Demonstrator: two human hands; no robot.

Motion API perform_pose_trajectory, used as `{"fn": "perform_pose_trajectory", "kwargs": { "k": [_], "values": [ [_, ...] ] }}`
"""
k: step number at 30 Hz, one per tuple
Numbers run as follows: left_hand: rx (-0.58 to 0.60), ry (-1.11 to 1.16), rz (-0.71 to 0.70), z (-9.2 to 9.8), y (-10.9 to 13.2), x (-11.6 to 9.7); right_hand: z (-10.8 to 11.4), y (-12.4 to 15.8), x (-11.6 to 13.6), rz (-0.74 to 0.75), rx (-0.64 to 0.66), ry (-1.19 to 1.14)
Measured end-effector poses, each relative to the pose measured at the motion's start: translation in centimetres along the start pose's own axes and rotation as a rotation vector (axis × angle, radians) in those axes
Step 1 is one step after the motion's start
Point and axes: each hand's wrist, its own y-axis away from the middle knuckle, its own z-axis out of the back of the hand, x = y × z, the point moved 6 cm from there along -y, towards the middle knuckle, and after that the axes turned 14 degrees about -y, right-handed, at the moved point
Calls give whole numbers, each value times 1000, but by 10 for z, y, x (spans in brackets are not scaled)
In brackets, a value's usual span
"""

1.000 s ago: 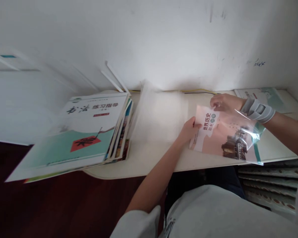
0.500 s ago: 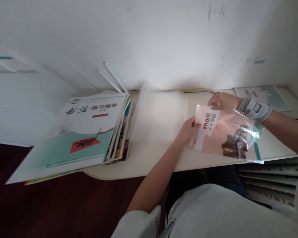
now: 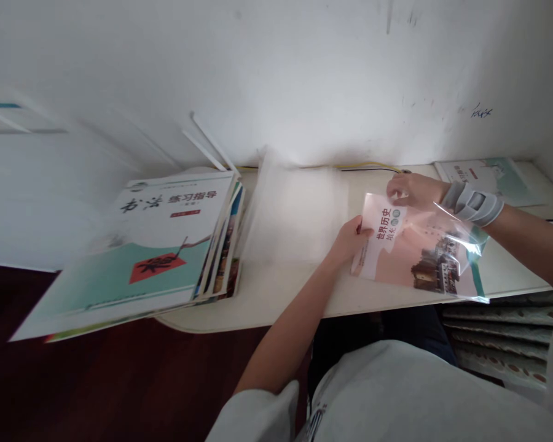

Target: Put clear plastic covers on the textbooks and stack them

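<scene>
A pink and white workbook [image 3: 396,258] with Chinese print and a picture of buildings lies at the right of the table. A clear plastic book cover [image 3: 470,252] lies over it, shining at its right side. My left hand [image 3: 349,240] pinches the workbook's left edge, thumb on top. My right hand [image 3: 415,189], with a grey band at the wrist, is at the workbook's upper edge. Its fingers are curled together and seem to hold the clear cover; the exact grip is hard to see.
Several books are stacked [image 3: 175,245] at the table's left end, jutting past its edge. Clear plastic sheets [image 3: 295,215] lie mid-table. Another book [image 3: 488,181] lies at the back right. A yellow cable [image 3: 368,166] runs along the wall. Patterned folded fabric [image 3: 498,334] hangs below the table.
Almost nothing differs. My right hand has shifted very slightly at the workbook's upper edge, while my left hand keeps its hold.
</scene>
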Motion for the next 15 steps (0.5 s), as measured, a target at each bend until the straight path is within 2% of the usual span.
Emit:
{"fn": "perform_pose_trajectory", "kwargs": {
  "k": [8, 15],
  "values": [
    [-18, 67, -16, -1, -1, 2, 1, -2, 10, -119, 37, 60],
    [-1, -13, -13, 1, 0, -1, -2, -2, -1, -178, 86, 66]
  ]
}}
